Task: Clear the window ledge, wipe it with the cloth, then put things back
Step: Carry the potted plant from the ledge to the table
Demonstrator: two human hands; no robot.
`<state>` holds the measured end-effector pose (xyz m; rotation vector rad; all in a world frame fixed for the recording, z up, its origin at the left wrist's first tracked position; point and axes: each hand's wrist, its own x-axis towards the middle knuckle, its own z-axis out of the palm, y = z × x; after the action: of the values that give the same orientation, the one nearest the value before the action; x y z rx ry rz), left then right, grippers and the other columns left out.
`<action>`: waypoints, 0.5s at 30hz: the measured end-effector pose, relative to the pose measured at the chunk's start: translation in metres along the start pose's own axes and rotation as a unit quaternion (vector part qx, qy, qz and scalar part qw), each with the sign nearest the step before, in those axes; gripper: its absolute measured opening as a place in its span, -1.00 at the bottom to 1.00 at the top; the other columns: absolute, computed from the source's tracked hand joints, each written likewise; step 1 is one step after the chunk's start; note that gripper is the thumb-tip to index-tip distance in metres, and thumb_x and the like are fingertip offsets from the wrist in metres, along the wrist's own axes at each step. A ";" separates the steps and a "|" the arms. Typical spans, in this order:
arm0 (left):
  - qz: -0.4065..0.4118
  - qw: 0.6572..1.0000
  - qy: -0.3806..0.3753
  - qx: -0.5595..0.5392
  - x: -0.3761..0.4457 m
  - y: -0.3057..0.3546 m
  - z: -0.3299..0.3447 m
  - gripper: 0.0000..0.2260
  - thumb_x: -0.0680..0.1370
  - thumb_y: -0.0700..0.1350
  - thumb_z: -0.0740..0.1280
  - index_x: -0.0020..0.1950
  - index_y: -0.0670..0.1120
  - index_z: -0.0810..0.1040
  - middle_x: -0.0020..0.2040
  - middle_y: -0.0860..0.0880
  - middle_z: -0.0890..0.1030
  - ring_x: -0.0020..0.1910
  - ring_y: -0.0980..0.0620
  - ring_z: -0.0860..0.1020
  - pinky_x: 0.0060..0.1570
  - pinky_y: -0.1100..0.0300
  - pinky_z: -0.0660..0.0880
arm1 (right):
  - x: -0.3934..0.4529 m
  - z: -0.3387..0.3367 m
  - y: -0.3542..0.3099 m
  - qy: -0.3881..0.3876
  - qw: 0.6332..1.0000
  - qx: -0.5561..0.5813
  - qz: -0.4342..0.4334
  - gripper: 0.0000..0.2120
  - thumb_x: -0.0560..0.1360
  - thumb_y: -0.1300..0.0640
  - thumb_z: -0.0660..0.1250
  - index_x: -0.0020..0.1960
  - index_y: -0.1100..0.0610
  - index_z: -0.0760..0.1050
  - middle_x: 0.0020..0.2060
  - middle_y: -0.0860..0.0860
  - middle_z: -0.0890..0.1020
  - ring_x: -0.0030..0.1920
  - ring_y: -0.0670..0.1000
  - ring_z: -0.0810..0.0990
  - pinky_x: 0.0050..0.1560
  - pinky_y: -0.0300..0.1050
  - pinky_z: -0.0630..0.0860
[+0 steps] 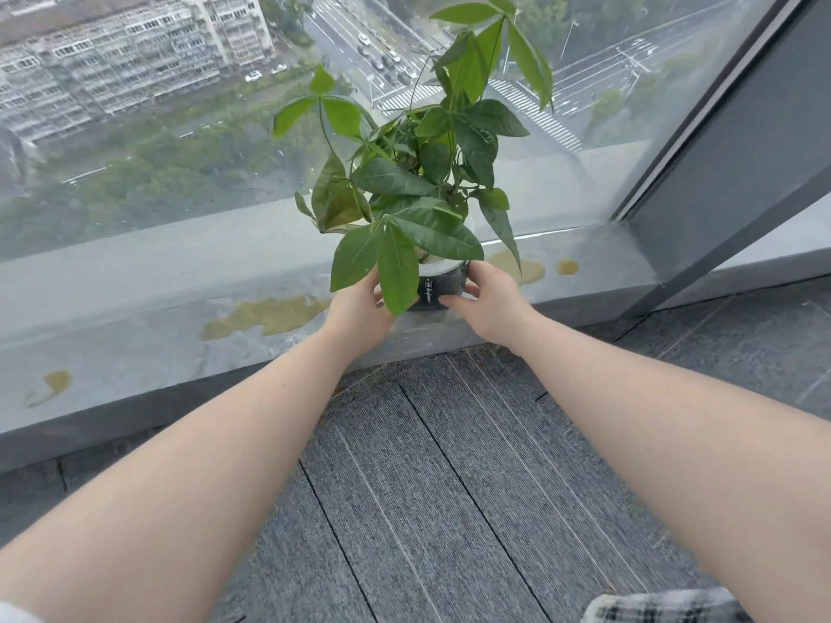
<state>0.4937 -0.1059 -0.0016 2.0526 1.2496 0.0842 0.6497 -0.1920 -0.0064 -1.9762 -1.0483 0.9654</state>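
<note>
Cradling potted plant [404, 191] on stained window ledge [135, 317] | left hand [359, 308], right hand [488, 303] | grip: both pressed around pot, likely steadying top-heavy foliage

The potted plant [404, 195] stands on the window ledge [135, 308], toward its right end and near the front edge. The window glass [157, 150] rises behind it, and the window frame [719, 173] stands at the ledge's right end. The left hand [359, 308] is on the pot's left side, the right hand [490, 303] on its right. The floor [449, 487] lies below, before the ledge.
</note>
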 end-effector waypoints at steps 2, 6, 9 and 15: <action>0.003 1.000 -0.009 0.002 -0.001 -0.003 -0.002 -0.58 0.57 -0.01 0.29 0.39 -0.12 0.37 0.18 -0.10 0.59 0.04 0.00 0.56 -0.26 0.36 0.31 | -0.001 -0.001 0.001 -0.005 1.000 0.001 -0.012 -0.57 0.47 0.21 0.40 0.30 0.12 0.41 0.21 0.00 0.59 0.25 0.02 0.54 0.33 0.02 0.45; 0.006 0.999 -0.009 -0.047 -0.013 -0.002 -0.013 -0.59 0.57 -0.04 0.31 0.40 -0.08 0.42 0.28 -0.06 0.56 0.01 0.13 0.55 -0.33 0.62 0.33 | -0.008 -0.002 -0.002 -0.007 1.000 0.011 -0.023 -0.59 0.47 0.21 0.41 0.29 0.10 0.44 0.17 -0.06 0.60 0.21 0.00 0.57 0.33 -0.01 0.45; 0.009 0.996 0.011 -0.083 -0.027 0.007 -0.023 -0.60 0.56 -0.10 0.33 0.33 -0.27 0.44 0.20 -0.27 0.56 0.14 0.16 0.42 -0.16 0.31 0.35 | -0.017 -0.003 -0.012 -0.006 0.999 0.035 -0.034 -0.59 0.47 0.22 0.40 0.28 0.05 0.44 0.12 -0.13 0.60 0.20 -0.02 0.57 0.32 -0.02 0.45; -0.017 0.991 -0.005 -0.134 -0.069 0.023 -0.059 -0.57 0.53 0.01 0.36 0.39 0.02 0.41 0.26 0.06 0.58 -0.07 0.21 0.52 0.02 0.29 0.36 | -0.058 -0.014 -0.055 -0.022 0.998 0.052 -0.021 -0.62 0.49 0.19 0.39 0.26 -0.04 0.46 0.05 -0.25 0.57 0.17 -0.05 0.58 0.27 -0.11 0.47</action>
<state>0.4504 -0.1348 0.0766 1.7976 1.1963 0.2140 0.6186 -0.2218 0.0626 -1.8493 -1.0389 1.0234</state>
